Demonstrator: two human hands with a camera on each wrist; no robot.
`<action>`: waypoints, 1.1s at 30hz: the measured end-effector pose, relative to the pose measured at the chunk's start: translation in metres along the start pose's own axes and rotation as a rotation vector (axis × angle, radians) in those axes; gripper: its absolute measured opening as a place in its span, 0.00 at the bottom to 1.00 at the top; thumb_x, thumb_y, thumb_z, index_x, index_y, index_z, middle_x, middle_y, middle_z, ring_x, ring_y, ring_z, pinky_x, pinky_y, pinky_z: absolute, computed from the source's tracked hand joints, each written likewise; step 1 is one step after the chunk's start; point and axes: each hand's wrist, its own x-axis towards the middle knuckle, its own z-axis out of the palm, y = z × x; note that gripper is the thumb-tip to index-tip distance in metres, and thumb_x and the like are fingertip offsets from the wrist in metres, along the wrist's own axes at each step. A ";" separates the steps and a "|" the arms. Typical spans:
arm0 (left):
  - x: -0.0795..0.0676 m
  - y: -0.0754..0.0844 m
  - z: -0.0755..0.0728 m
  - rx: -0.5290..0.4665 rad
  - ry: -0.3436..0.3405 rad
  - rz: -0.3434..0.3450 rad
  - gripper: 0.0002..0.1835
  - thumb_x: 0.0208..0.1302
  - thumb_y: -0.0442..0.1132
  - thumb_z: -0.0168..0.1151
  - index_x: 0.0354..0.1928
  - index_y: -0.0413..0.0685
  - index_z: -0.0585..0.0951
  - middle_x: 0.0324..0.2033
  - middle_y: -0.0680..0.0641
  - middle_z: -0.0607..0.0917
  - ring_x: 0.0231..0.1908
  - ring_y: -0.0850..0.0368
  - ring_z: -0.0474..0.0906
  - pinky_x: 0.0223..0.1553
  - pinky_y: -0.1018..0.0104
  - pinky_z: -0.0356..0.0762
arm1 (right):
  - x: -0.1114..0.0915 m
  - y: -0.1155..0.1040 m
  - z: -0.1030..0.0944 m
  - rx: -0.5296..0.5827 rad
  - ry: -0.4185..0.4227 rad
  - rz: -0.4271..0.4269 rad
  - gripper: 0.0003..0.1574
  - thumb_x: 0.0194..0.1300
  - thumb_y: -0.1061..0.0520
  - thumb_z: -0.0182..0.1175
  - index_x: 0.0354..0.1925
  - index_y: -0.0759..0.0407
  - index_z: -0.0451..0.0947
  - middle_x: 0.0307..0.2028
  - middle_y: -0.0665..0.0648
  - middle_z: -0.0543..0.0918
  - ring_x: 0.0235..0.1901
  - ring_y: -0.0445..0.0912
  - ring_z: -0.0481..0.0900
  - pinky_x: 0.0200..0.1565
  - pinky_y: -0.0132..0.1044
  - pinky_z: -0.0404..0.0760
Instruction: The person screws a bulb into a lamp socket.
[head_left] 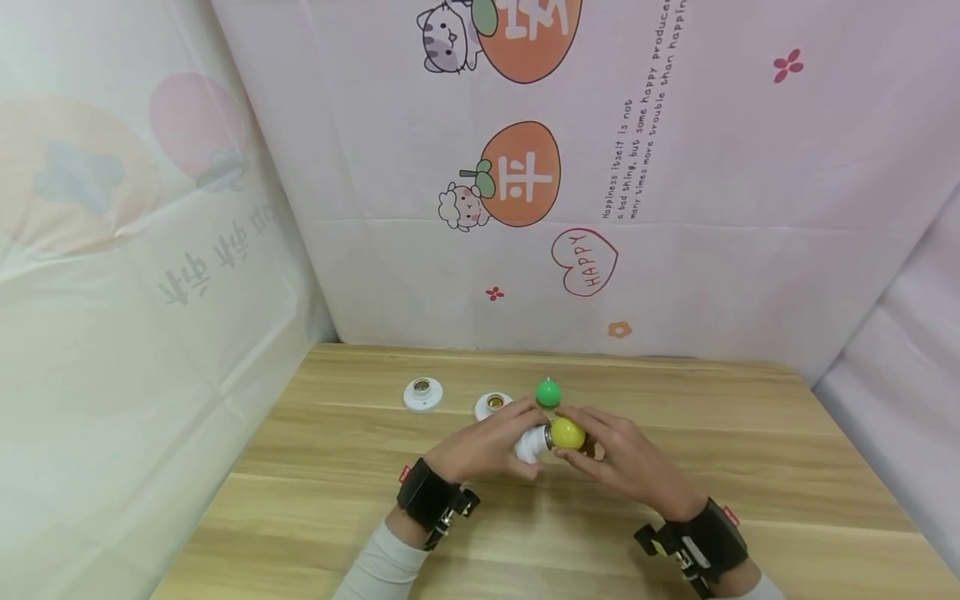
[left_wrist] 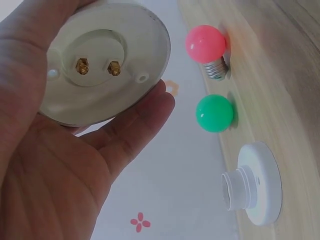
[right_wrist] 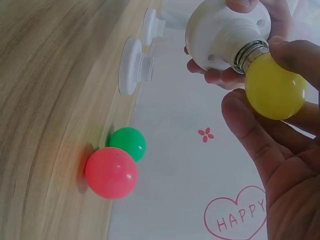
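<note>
My left hand (head_left: 504,443) grips a white lamp socket (head_left: 530,445) just above the wooden table (head_left: 337,483). My right hand (head_left: 600,446) pinches a yellow bulb (head_left: 567,433) whose metal screw base sits at the socket's mouth. In the right wrist view the yellow bulb (right_wrist: 274,90) lies between my thumb and fingers (right_wrist: 250,130), with its thread entering the socket (right_wrist: 225,30). The left wrist view shows the socket's flat back (left_wrist: 105,60) with two brass terminals, cradled by my fingers (left_wrist: 145,112).
A green bulb (head_left: 548,392) lies just behind my hands, with a pink bulb (right_wrist: 111,172) beside it. Two more white sockets (head_left: 423,394) (head_left: 492,405) stand at the back left. Printed cloth walls (head_left: 675,275) close in the table on three sides.
</note>
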 end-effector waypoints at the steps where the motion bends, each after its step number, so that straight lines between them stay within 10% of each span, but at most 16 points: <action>1: 0.000 0.000 0.000 0.002 0.000 0.001 0.29 0.50 0.45 0.71 0.55 0.51 0.73 0.53 0.55 0.71 0.50 0.66 0.66 0.51 0.80 0.69 | 0.000 0.000 0.000 0.000 0.000 0.007 0.36 0.56 0.54 0.69 0.62 0.55 0.72 0.38 0.43 0.77 0.27 0.34 0.73 0.25 0.18 0.72; 19: -0.001 0.001 0.000 0.040 -0.014 -0.046 0.28 0.49 0.45 0.70 0.54 0.52 0.74 0.51 0.57 0.70 0.49 0.67 0.65 0.49 0.80 0.70 | -0.003 0.002 0.003 -0.015 -0.079 0.143 0.30 0.63 0.44 0.63 0.59 0.55 0.73 0.37 0.44 0.77 0.27 0.38 0.75 0.24 0.26 0.77; 33: -0.001 0.000 0.000 -0.101 -0.004 -0.090 0.31 0.47 0.42 0.72 0.53 0.55 0.69 0.45 0.58 0.73 0.44 0.65 0.70 0.43 0.78 0.74 | 0.000 0.003 0.005 0.082 -0.030 0.055 0.33 0.57 0.54 0.69 0.59 0.57 0.70 0.53 0.48 0.73 0.39 0.37 0.75 0.33 0.29 0.81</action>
